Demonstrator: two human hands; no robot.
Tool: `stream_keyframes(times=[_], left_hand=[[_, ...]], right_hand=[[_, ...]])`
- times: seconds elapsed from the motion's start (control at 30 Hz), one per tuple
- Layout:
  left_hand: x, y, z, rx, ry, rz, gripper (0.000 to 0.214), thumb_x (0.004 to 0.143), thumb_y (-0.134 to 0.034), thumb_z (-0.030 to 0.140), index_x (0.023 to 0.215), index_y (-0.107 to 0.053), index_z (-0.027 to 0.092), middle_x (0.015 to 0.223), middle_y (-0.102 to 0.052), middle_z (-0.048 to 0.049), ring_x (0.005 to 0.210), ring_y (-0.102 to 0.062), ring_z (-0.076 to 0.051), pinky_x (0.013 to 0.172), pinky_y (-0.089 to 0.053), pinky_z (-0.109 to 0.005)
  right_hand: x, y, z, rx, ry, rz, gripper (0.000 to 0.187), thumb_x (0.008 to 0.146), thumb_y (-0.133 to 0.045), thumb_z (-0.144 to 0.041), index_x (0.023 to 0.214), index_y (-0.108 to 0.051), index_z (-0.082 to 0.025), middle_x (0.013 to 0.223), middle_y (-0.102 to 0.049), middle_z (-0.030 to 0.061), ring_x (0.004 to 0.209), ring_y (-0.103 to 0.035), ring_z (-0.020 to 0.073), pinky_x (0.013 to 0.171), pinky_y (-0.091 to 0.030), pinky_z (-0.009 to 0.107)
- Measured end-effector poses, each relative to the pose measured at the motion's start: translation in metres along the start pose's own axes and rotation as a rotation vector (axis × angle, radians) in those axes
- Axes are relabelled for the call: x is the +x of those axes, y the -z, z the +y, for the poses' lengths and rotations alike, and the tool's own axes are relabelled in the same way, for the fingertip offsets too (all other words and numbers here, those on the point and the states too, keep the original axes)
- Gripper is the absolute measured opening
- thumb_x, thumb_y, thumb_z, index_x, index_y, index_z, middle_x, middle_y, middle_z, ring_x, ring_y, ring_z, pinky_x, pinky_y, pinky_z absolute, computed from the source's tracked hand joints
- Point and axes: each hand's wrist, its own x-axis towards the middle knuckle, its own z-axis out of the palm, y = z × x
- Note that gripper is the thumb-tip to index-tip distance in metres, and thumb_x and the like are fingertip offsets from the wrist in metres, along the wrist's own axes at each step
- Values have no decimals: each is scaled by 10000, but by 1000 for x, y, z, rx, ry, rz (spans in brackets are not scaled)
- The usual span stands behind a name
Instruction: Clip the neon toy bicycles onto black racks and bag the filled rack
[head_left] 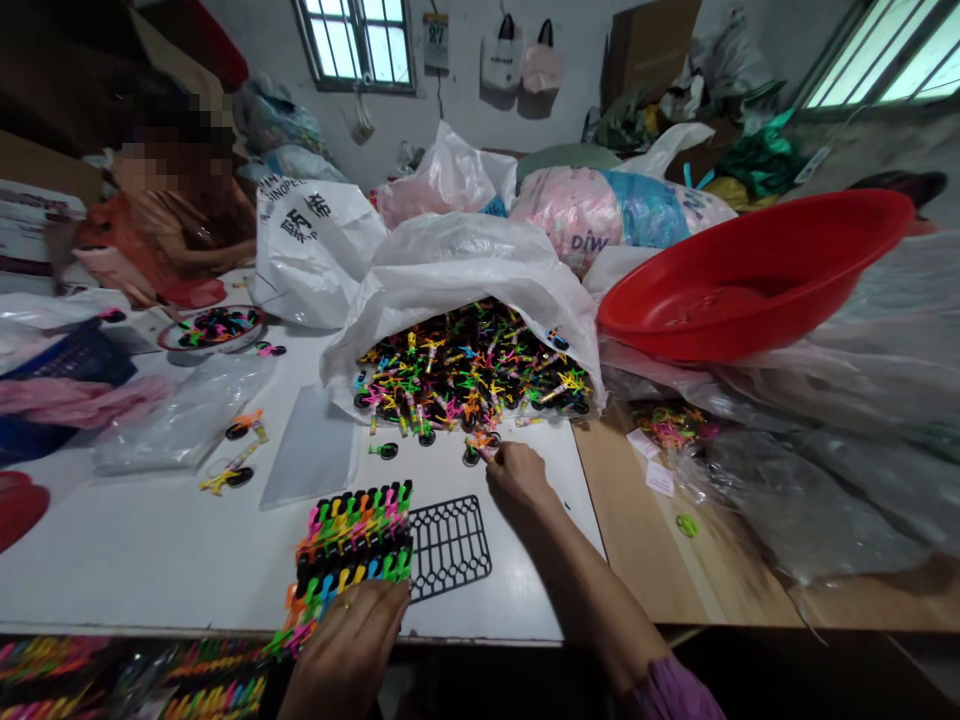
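My right hand [517, 470] is closed in a pinch on a small plastic toy with black wheels [481, 440], just outside the mouth of a white sack [465, 250]. Many similar bright toys [465, 370] fill the sack's opening. Nearer to me lies a black grid rack [451, 548], its left part covered by rows of colourful toys [360, 515]. My left hand [352, 630] grips the near side of this loaded rack, with the fingers close together and the fingertips at its edge partly hidden.
Loose toys [238, 475] and a clear plastic sheet [311, 450] lie left of the sack. A large red basin [750, 290] tilts on plastic bags at right. Across the table at left sits another person [184, 210], near a bowl of toys [214, 328]. Packed toys [217, 680] show below the table edge.
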Motion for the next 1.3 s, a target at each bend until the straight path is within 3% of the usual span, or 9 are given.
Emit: stream_keyframes(times=[0.1,0.2,0.33,0.47,0.57,0.7,0.8,1.07,1.3], left_hand=[[-7,-1,-6,13,-56,-2,255,881,-399,154,1046,-586,208,925,-673,-15,861,-621,-179,830,-444,-324],[-5,-4,-11,-58,-116,0,242,883,-428,200,1081,-567,195,980,-665,-30,900,-611,-186,863,-430,-328],[3,6,-2,-96,-3,-16,212,879,-453,228,1039,-584,182,952,-658,-53,883,-607,-195,835,-438,-339],[23,28,0,-140,164,77,199,849,-516,226,1027,-592,180,966,-646,-62,935,-585,-196,863,-433,-346],[46,32,-15,-177,287,89,192,858,-491,240,997,-607,177,964,-639,-58,930,-578,-181,854,-441,-326],[70,13,-35,-291,194,-216,191,849,-464,234,944,-617,173,908,-630,-50,864,-576,-178,782,-461,-309],[76,-1,-39,-279,148,-309,186,832,-463,184,947,-608,172,876,-622,-48,863,-564,-191,782,-456,-327],[70,-2,-35,-274,192,-198,253,816,-570,339,1014,-576,181,874,-632,-49,822,-584,-195,723,-475,-317],[67,-18,-33,-258,131,-94,214,876,-478,325,985,-593,181,834,-624,-43,794,-575,-183,720,-468,-322]], right_hand=[[-30,8,30,-8,-60,14,276,843,-483,-397,815,-631,-165,778,-641,109,716,-588,213,573,-334,271],[-49,17,38,37,-36,74,313,857,-464,-423,776,-615,-161,729,-627,88,653,-561,184,541,-303,254],[-58,13,7,441,166,39,218,819,-514,-366,778,-594,-167,652,-581,2,579,-505,122,524,-308,209],[-72,-17,-35,696,368,-94,119,752,-540,-230,838,-598,-171,704,-580,-25,623,-509,111,573,-358,192],[-80,-39,-53,654,346,-84,142,720,-559,-164,843,-628,-173,776,-605,-3,688,-527,130,626,-379,210],[-74,-55,-66,677,321,8,228,729,-544,-111,923,-640,-182,869,-618,18,774,-542,138,698,-395,219],[-66,-60,-75,633,292,4,195,741,-551,-117,904,-643,-174,851,-629,26,770,-544,147,703,-389,227],[-69,-59,-73,415,462,8,184,787,-464,-122,929,-571,-172,859,-567,34,796,-508,164,704,-371,244],[-62,-62,-77,197,508,-20,237,807,-416,-135,1011,-532,-170,923,-558,63,857,-507,184,722,-390,270]])
